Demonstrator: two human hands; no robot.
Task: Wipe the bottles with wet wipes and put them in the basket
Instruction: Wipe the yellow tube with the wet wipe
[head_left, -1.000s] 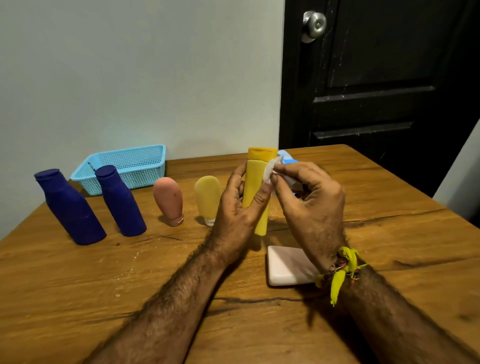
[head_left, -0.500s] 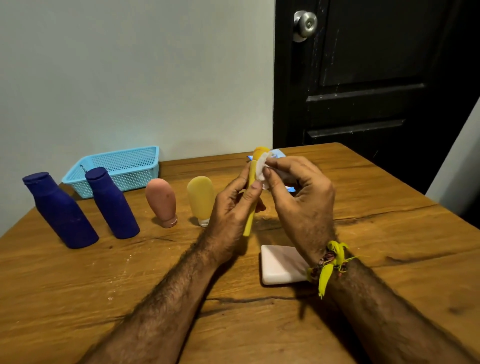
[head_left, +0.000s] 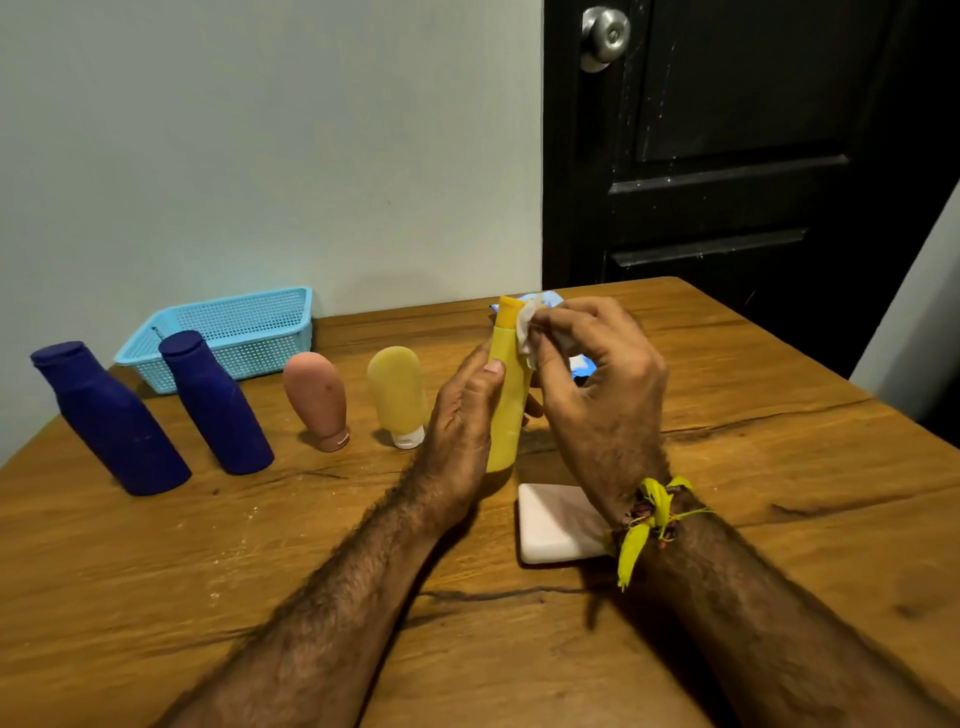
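My left hand (head_left: 460, 415) grips a tall yellow bottle (head_left: 509, 400) upright above the wooden table (head_left: 156, 571). My right hand (head_left: 597, 384) pinches a white wet wipe (head_left: 527, 330) against the bottle's upper part near its darker cap. To the left stand two dark blue bottles (head_left: 111, 421) (head_left: 215, 402), a pink bottle (head_left: 317, 397) and a pale yellow bottle (head_left: 397, 395), both cap down. The light blue mesh basket (head_left: 228, 332) sits behind them by the wall, with nothing visible in it.
A white flat pack (head_left: 550, 522) lies on the table under my right wrist. A blue-and-white packet (head_left: 582, 364) shows partly behind my right hand. A black door (head_left: 727, 156) stands beyond the table's far right corner.
The yellow bottle has been turned in my left hand, from broad face to edge and back towards a wider face. The wipe stays at its top.
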